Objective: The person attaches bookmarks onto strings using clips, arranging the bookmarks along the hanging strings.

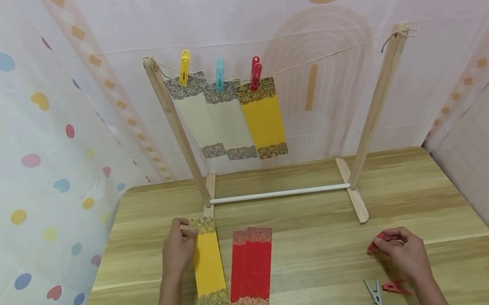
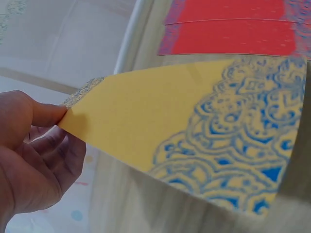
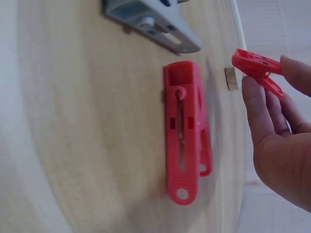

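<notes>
My left hand pinches a yellow card with patterned bands near its upper left edge; in the left wrist view the card tilts over the table, thumb on top. Right of it lie overlapping red cards with patterned ends. Over at the right, my right hand holds a red clothespin between thumb and fingers, raised off the table. Below that hand a second red clothespin and a grey-blue clothespin lie on the table.
Behind stands a wooden frame with a string tied between its posts. Yellow, light blue and red clothespins hold two cream cards and a yellow card there. A white rod joins the feet.
</notes>
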Demonstrator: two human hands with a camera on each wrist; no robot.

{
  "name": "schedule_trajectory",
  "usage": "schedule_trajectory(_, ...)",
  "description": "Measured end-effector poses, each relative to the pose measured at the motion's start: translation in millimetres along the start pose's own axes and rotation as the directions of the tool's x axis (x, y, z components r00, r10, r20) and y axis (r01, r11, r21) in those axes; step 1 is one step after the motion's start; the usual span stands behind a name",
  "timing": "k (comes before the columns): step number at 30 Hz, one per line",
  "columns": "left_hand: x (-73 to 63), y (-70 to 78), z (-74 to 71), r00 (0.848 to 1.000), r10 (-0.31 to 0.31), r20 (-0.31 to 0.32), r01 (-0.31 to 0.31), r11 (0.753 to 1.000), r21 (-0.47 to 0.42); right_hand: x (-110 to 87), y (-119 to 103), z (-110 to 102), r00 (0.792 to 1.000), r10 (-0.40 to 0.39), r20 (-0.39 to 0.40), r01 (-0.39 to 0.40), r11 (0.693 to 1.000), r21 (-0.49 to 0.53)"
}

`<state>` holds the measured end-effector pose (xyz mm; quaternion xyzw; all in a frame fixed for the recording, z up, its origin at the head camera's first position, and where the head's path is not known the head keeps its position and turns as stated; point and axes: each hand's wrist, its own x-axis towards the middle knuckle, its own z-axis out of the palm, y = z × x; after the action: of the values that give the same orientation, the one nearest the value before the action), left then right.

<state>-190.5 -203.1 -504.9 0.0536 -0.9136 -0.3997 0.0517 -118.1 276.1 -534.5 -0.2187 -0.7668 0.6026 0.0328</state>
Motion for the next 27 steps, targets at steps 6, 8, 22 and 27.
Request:
schedule_trajectory(6,4.4,12.3,-11.7,0.999,0.031,-0.041,-0.031,1.0,0.007,1.1,-9,-2,0.998,-0.016,-0.063,0.022,0.995,0.1)
schedule_trajectory(8,5.9,17.0,-12.9,0.998,0.031,-0.057,-0.031,1.0,0.005,1.7,-13,-2,0.996,-0.033,-0.082,0.041,0.994,0.097)
schedule_trajectory(22,8.5,78.5,6.5,0.977,0.19,-0.094,-0.203,0.967,-0.156,11.0,-46,-1,0.948,-0.275,-0.159,0.285,0.957,0.045)
schedule_trajectory(27,14.0,100.2,2.7,0.964,0.241,-0.115,-0.26,0.945,-0.198,14.7,-68,-2,0.945,-0.287,-0.156,0.31,0.938,0.156)
